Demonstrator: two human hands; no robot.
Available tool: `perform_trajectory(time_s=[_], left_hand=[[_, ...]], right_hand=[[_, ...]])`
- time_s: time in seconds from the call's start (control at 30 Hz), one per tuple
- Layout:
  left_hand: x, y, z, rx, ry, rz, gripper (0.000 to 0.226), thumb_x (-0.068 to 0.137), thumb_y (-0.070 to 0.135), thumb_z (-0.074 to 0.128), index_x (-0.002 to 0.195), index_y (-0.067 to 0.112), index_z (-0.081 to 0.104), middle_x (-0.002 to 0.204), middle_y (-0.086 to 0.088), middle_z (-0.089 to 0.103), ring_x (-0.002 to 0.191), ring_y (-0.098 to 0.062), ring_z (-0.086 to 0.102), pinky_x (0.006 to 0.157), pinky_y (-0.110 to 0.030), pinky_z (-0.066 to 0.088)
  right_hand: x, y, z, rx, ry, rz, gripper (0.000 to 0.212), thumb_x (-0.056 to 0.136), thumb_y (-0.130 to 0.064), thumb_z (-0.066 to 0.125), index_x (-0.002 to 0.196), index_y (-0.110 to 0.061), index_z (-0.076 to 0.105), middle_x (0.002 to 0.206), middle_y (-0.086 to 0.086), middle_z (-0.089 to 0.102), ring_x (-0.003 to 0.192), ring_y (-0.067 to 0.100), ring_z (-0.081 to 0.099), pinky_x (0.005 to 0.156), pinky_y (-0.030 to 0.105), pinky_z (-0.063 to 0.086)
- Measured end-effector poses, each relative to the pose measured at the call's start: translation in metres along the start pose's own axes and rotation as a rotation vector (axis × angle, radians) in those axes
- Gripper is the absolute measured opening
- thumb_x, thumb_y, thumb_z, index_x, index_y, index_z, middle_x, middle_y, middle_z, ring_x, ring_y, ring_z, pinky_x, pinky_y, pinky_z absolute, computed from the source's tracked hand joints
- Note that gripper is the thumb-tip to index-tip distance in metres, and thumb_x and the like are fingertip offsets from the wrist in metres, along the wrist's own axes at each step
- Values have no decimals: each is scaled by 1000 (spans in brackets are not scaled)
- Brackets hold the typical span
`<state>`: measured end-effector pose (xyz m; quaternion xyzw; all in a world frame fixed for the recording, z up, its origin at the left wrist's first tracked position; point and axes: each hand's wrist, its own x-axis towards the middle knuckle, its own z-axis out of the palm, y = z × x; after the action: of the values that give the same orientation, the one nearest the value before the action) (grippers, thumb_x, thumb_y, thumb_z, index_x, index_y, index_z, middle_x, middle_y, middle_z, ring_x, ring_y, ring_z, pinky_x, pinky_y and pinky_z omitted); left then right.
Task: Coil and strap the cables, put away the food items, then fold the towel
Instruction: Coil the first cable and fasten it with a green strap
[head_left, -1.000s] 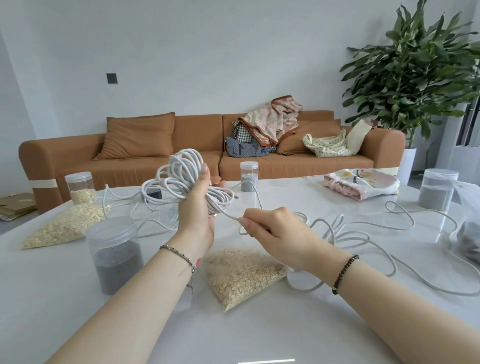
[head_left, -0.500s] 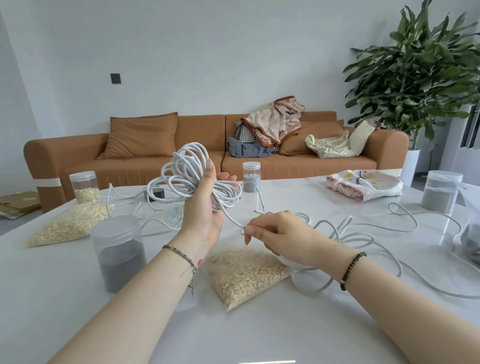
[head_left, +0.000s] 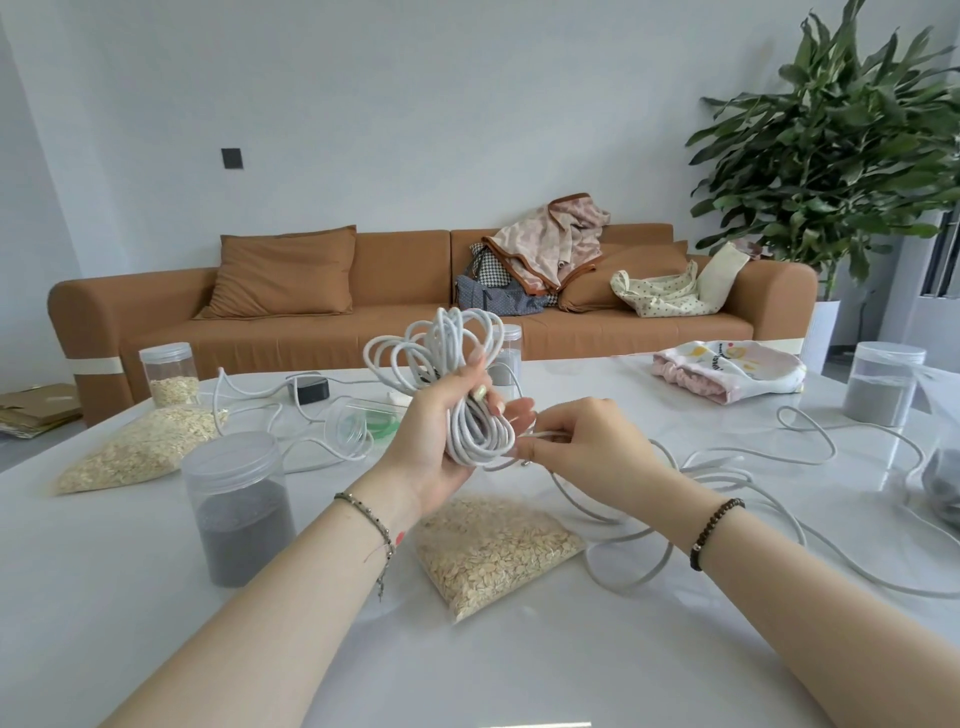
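Your left hand (head_left: 441, 431) has its grip closed round the waist of the white cable coil (head_left: 457, 374). Its fingers curl over the bundle, and the loops fan out above the fist. Your right hand (head_left: 587, 441) sits just beside it, its grip a pinch on the running strand where it leaves the bundle.

To do this turn well, I'd feed the strand in loops the same size as those already gathered and lay each one flat against the last. Lift your left thumb only enough to take the strand in, or the bundle may spring apart.

The loose cable (head_left: 727, 478) lies in tangled curves across the table (head_left: 156, 649) to your right, so draw it slowly. It could catch on the bag of oats (head_left: 493, 551) below your hands or tug the grey-filled jar (head_left: 883, 389) at the far right.

The towel (head_left: 727, 371) lies bunched near the far edge, not yet folded. A second oat bag (head_left: 140, 447), an oat jar (head_left: 169, 374) and a jar of dark grains (head_left: 236, 509) stand to the left.

Beyond the table are a brown sofa (head_left: 363, 291) heaped with clothes (head_left: 550, 244) and a leafy plant (head_left: 831, 156)
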<state>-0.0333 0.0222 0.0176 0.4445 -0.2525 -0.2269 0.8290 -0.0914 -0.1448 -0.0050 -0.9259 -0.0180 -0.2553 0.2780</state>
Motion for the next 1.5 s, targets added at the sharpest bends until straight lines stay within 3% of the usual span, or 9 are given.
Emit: perform_trajectory(time_s=[0.1, 0.23, 0.43, 0.57, 0.73, 1.0, 1.13, 1.3, 1.5], left_hand=[[3, 0, -2, 35, 41, -7, 26, 85, 34, 67, 67, 15, 63, 67, -8, 49, 95, -34, 54, 114, -54, 36], [7, 5, -10, -30, 146, 7, 24, 100, 27, 57, 82, 12, 57, 72, -8, 49, 79, -25, 72, 90, -44, 58], [4, 6, -8, -28, 156, -30, 21, 100, 29, 59, 84, 15, 58, 69, -5, 51, 77, -22, 73, 81, -43, 61], [1, 2, -7, 176, 92, -160, 14, 96, 32, 63, 99, 19, 61, 69, -2, 54, 79, -19, 71, 75, -36, 60], [2, -9, -8, 310, 51, -222, 15, 95, 27, 65, 91, 14, 61, 69, -3, 59, 72, -20, 68, 99, -49, 54], [6, -9, -16, 426, 67, -223, 28, 95, 34, 66, 114, 13, 66, 90, -3, 75, 90, -25, 74, 82, -37, 56], [-1, -8, -9, 524, -3, -276, 20, 95, 31, 64, 102, 12, 68, 80, -4, 75, 67, -14, 71, 61, -24, 56], [-3, -8, -9, 557, -88, -316, 22, 97, 29, 61, 86, 11, 68, 71, -6, 64, 60, -15, 61, 57, -24, 51], [-5, -3, -9, 507, -211, -443, 27, 99, 20, 52, 81, 10, 68, 58, -1, 43, 51, -13, 44, 53, -23, 42]], right_hand=[[-1, -1, -2, 12, -6, -55, 40, 88, -55, 64, 68, -21, 65, 51, -16, 54, 53, 8, 47, 58, 33, 40], [0, -2, -4, 75, 48, -111, 34, 92, -44, 67, 66, -24, 61, 47, -16, 48, 51, 7, 43, 54, 28, 31], [0, 1, -9, -61, 170, 42, 72, 64, -80, 67, 62, -14, 39, 51, -7, 35, 54, 13, 31, 52, 31, 28], [-5, -4, -17, -371, 225, 45, 76, 64, -88, 61, 61, -17, 35, 52, -4, 43, 52, 18, 40, 48, 29, 25], [-5, -6, -16, -519, 194, -36, 66, 71, -83, 60, 63, -21, 37, 56, -6, 49, 57, 16, 49, 49, 29, 23], [-2, 1, -15, -453, 156, -180, 37, 89, -62, 58, 76, -28, 51, 66, -9, 54, 66, 14, 53, 52, 24, 29], [-1, 7, -16, -474, 210, -228, 56, 76, -74, 61, 64, -21, 49, 53, -8, 44, 55, 16, 48, 48, 27, 27], [0, 13, -21, -513, 292, -307, 75, 65, -91, 48, 54, -19, 37, 43, -5, 35, 42, 17, 38, 42, 26, 24], [4, 22, -26, -475, 287, -348, 70, 72, -87, 44, 53, -21, 30, 44, -4, 20, 42, 20, 23, 42, 23, 9]])
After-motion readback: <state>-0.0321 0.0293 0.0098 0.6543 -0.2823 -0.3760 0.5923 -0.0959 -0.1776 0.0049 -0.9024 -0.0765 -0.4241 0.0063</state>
